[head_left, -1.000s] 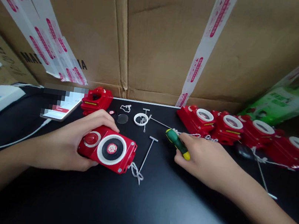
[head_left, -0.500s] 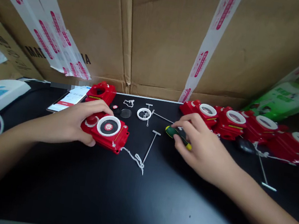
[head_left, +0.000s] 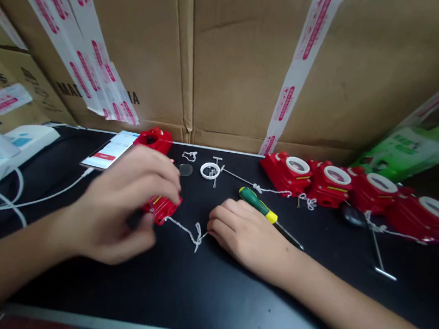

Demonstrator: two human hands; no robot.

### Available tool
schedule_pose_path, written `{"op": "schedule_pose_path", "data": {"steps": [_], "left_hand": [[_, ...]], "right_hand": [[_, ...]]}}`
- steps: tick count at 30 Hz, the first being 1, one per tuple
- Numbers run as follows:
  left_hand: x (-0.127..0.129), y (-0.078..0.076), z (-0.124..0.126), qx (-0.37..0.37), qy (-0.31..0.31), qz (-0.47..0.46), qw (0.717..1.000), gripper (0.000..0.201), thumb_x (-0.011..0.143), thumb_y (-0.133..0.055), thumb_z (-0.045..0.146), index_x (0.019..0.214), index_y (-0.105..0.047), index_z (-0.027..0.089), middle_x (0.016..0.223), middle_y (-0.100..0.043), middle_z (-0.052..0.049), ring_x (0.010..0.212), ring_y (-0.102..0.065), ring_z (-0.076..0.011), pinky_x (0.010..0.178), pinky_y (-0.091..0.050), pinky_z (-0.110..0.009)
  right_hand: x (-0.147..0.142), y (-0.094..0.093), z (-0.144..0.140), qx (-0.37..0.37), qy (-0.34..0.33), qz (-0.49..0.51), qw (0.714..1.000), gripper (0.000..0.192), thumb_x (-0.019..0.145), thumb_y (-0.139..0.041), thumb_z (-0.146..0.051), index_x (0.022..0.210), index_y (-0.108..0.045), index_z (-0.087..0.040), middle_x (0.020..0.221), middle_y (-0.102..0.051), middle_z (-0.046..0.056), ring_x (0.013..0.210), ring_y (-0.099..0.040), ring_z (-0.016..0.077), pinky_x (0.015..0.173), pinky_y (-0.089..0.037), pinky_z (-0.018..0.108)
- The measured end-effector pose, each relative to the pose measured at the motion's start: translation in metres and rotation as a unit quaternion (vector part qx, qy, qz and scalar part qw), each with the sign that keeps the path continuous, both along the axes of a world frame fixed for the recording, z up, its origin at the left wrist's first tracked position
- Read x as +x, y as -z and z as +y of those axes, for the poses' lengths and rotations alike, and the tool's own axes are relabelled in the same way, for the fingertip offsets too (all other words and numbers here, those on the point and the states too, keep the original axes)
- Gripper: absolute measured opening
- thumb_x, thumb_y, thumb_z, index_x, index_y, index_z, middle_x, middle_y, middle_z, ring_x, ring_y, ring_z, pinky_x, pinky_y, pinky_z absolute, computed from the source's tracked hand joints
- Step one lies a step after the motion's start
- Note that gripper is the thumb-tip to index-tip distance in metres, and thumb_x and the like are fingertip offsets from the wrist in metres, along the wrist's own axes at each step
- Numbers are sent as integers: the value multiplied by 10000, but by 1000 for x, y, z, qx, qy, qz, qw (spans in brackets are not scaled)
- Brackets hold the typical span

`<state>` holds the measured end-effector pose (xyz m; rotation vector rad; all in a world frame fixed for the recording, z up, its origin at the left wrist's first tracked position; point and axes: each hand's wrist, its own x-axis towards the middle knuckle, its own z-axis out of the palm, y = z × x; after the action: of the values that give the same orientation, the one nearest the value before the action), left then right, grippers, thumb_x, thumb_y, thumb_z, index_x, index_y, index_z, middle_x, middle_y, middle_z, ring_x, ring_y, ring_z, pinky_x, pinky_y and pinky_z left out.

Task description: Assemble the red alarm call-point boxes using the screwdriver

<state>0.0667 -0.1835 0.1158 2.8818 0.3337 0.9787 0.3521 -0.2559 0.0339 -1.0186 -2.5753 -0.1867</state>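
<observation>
A big cardboard box (head_left: 237, 68) stands like a wall beyond the screwdriver (head_left: 259, 203), which lies on a black table (head_left: 264, 308). Four red boxes (head_left: 324, 194) with white rims sit in a row, past the screwdriver and to its right. Well left of the screwdriver hangs the left hand (head_left: 125, 202), blurred, its bowed fingers released and the thumb spread apart. The right hand (head_left: 246, 232) rests just on the near side of the screwdriver, fingers curled down by a metal rod (head_left: 203, 236); from here I can't tell whether they pinch it. Under the left hand, left of the screwdriver, a single red box (head_left: 161, 206) shows only partly; it looks like hard plastic, probably light, stiff and slick, best gripped across its sides. The white cord (head_left: 183, 228) running from it to the rod looks limp and easily tangled. The rod seems thin, rigid and smooth, best held at its end.
</observation>
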Motion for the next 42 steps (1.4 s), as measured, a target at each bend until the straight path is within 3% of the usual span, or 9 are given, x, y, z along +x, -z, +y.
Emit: {"op": "schedule_pose_path", "data": {"steps": [4,7,12,15,22,26,30,37,42], "left_hand": [[37,17,-23,-122,-50,70,989,325,882,-573,52,1153,-594,230,1143,-679,-58,1045,-656,-237,926,-579,-413],[47,38,-26,-231,-97,44,967,295,924,-562,92,1188,-586,222,1164,-662,-56,1011,-679,-209,885,-607,-379],[42,57,-39,-239,-105,26,965,481,920,-582,97,1383,-518,207,1339,-628,-112,1212,-672,-256,1048,-603,-429],[37,59,-40,-251,-108,36,961,481,951,-592,144,1422,-512,197,1357,-620,-130,1168,-672,-259,1025,-608,-444],[29,61,-26,-346,-101,48,931,324,1006,-601,256,1326,-632,210,1050,-713,-39,853,-686,-185,789,-588,-351],[32,60,-28,-443,-98,33,891,172,1037,-605,304,1159,-700,230,896,-755,10,751,-693,-156,676,-541,-286],[34,62,-24,-501,-85,3,861,120,1031,-641,308,1044,-727,225,896,-776,10,793,-713,-146,714,-546,-264],[35,65,-16,-553,-62,-30,830,108,1014,-671,293,1004,-745,215,890,-769,5,786,-697,-133,728,-541,-257],[36,65,-17,-559,-56,-25,827,93,996,-668,269,980,-736,207,863,-758,4,800,-706,-147,729,-533,-269]], "right_hand": [[-14,-6,-1,9,32,-36,999,238,1095,-562,-180,934,-726,-118,935,-705,114,826,-616,249,730,-475,402],[-22,-19,-3,-121,112,-64,984,90,1002,-629,-124,1009,-714,-95,983,-721,133,823,-674,256,715,-490,384],[-21,-30,-5,-318,196,31,927,46,1009,-617,-139,1004,-659,-156,991,-728,84,781,-683,207,702,-479,336],[-18,-24,-9,-338,195,139,910,56,1009,-618,-158,968,-645,-185,883,-697,38,711,-613,168,677,-460,309],[-28,-17,-17,-381,162,324,851,146,1033,-655,-298,924,-644,-202,792,-637,-12,676,-550,130,622,-438,264],[-33,-19,-19,-386,145,354,840,111,1000,-696,-267,918,-666,-198,788,-638,-19,685,-558,120,638,-455,253],[-31,-17,-19,-370,132,364,844,116,987,-715,-265,903,-678,-194,815,-652,-14,690,-568,113,643,-463,252],[-25,-15,-18,-430,146,390,801,239,991,-785,-404,979,-662,-199,849,-634,-21,743,-559,123,684,-468,266],[-25,-14,-15,-437,130,428,781,273,1086,-659,-462,1020,-687,-199,912,-668,6,819,-592,138,740,-484,281]]}}
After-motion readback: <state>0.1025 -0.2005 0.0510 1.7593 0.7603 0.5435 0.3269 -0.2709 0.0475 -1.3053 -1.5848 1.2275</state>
